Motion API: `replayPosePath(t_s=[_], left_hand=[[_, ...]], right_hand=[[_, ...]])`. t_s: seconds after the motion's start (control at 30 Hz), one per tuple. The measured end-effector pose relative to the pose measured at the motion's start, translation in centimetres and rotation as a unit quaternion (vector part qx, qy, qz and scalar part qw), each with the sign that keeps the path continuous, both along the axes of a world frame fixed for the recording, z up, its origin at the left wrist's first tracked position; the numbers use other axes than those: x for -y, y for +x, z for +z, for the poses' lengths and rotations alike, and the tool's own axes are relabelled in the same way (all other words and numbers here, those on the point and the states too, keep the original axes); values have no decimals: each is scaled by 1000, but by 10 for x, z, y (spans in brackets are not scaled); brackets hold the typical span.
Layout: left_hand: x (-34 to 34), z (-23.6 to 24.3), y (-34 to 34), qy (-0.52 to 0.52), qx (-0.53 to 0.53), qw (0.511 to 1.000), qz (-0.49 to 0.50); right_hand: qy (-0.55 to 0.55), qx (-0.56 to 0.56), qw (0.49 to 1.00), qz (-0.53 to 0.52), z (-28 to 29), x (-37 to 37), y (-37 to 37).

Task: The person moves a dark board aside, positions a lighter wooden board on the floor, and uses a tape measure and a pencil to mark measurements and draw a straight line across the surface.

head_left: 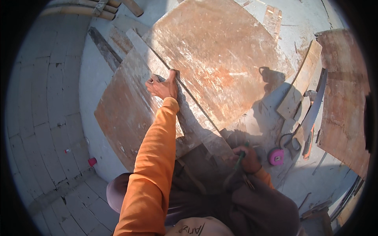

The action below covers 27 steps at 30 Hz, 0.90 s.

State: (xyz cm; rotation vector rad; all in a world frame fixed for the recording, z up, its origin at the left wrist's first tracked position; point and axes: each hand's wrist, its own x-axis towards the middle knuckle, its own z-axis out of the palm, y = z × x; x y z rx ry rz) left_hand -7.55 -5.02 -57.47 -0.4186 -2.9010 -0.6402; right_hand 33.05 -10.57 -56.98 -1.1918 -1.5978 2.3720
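A long narrow plank [204, 122] lies diagonally across a large worn plywood sheet [220, 59], which shows pale scuffs and rusty stains. My left hand [163, 86] presses on the plank around its middle, thumb at one edge and fingers bent over the other. Low in the view, by the plank's near end, my right hand [249, 158] is closed around a thin green tool [241, 155]. Shadow and the hand hide much of that tool, so its kind is unclear. Just right of this hand sits a pink tape measure [276, 156].
On the right lie a handsaw [315, 106], an orange-handled tool [308, 143], wood offcuts [301, 80] and a reddish plywood panel [342, 102]. Poles [133, 6] rest at the far left. A block surface [43, 118] and a small red cup [92, 161] are left of the plywood.
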Motion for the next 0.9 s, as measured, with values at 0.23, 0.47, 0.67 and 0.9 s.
replayPosePath(t_s=[0.23, 0.47, 0.67, 0.9], left_hand=[[0, 0, 0, 3, 12, 1000, 7], [3, -8, -2, -10, 7, 1000, 9], [4, -10, -6, -4, -5, 1000, 22], [0, -6, -4, -4, 6, 1000, 19]], right_hand=[[4, 3, 1000, 5, 2, -1, -1], [59, 1, 998, 24, 4, -4, 0], [75, -6, 997, 32, 6, -6, -2], [67, -1, 998, 21, -1, -2, 0]])
